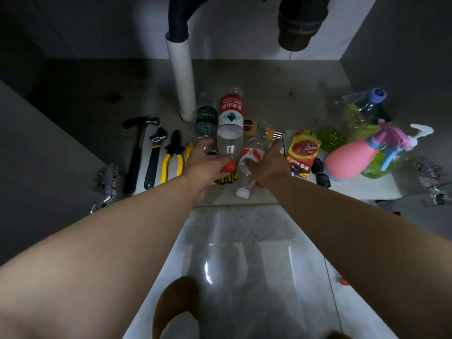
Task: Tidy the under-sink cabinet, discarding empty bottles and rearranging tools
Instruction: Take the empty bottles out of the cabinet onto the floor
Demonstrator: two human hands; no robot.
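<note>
Gripping two bottles at cabinet (269, 94) edge
Left hand (205, 165) curls round red-cap bottle (231, 118); right hand (266, 165) round white-cap bottle (253, 155); green-label bottle (206, 116) reads "C'estbon".

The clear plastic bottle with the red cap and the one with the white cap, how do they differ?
The red-capped clear plastic bottle is wider, with a red-and-white label; the white-capped clear plastic bottle is slimmer, with an orange-and-white label. The left hand holds the first, the right hand the second. Both are capped, caps toward the person.
</note>
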